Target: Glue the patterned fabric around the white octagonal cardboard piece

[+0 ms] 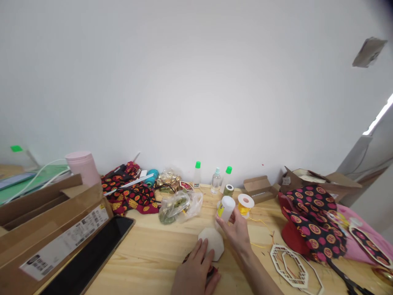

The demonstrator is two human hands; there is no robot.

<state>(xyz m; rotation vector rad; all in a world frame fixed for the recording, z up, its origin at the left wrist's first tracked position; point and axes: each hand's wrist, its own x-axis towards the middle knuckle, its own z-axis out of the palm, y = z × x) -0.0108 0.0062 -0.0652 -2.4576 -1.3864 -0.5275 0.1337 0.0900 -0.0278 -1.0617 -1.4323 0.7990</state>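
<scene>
My right hand (238, 233) is wrapped round a white bottle (226, 207) with a yellow label, tilted just above the table. My left hand (196, 268) lies with its fingers stretched out over the lower left of a pale octagonal board (214, 245). Under that palm shows dark patterned fabric (211, 272), mostly hidden. Just beyond the bottle stands a spool of yellow cord (245, 204), and a green tape-like roll (229, 190) is behind it. Cut lattice octagon frames (290, 266) rest to the right of my right forearm.
Cardboard boxes (61, 233) and a dark tablet-like slab (92, 258) take up the left. Plastic bags (181, 205) and green-capped bottles (197, 174) stand near the wall. At right are patterned fabric (313, 221), black scissors (345, 280) and an open carton (260, 188).
</scene>
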